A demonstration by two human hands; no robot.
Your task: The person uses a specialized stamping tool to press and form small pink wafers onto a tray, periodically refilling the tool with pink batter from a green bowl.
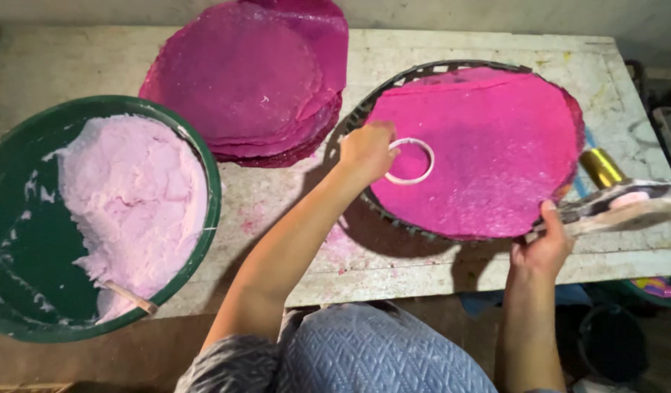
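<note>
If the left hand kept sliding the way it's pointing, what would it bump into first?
The left hand points right, fingers on the white ring, so it meets that first, then bright pink sheet.

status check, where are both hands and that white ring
Left hand pinching white ring on pink sheet. Right hand gripping tray rim. Nothing blocking.

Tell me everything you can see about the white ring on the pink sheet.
The white ring is a thin, plain round band, open in the middle so the bright pink sheet shows through. It looks like plastic, though that is uncertain. It lies flat on the sheet's left part, inside the dark woven tray. The left hand touches its upper left edge with its fingertips.
</note>
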